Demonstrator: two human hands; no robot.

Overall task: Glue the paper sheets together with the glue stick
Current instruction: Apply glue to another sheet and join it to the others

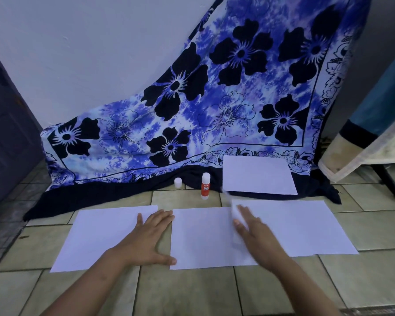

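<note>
Three white paper sheets lie in a row on the tiled floor: a left sheet, a middle sheet and a right sheet that overlaps the middle one. A further sheet lies behind them on the cloth's dark hem. My left hand lies flat with straight fingers across the gap between the left and middle sheets. My right hand, blurred, presses flat on the overlap seam. The uncapped glue stick stands upright behind the middle sheet, with its white cap to its left.
A blue floral cloth hangs from the wall and spreads onto the floor behind the sheets. A dark door is at the left. A covered table with a black leg stands at the right.
</note>
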